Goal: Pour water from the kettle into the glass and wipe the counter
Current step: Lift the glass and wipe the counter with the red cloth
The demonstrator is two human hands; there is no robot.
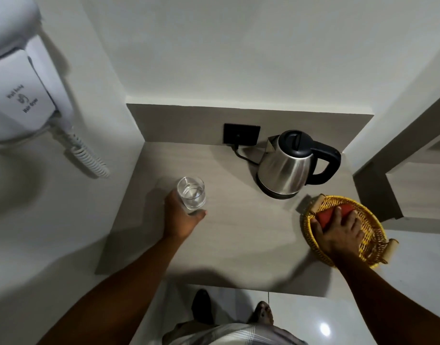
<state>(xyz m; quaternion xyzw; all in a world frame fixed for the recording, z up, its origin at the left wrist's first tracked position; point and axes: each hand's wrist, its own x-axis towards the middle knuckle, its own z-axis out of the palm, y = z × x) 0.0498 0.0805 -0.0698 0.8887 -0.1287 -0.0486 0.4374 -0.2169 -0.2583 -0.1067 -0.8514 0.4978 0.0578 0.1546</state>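
Seen from above, a grey counter (239, 232) fills the middle of the frame, with a steel kettle (286, 165) with a black lid and handle standing on its base at centre right, plugged into a dark wall socket (241, 133) behind it. At centre left the left hand (181, 220) is wrapped around a clear glass (191, 195) holding water, upright on the counter. At lower right the right hand (338, 232) grasps a red cloth or sponge (332, 212) inside a yellow wicker basket (371, 235) at the counter's edge; a white wall-mounted hair dryer (22, 95) hangs at upper left.
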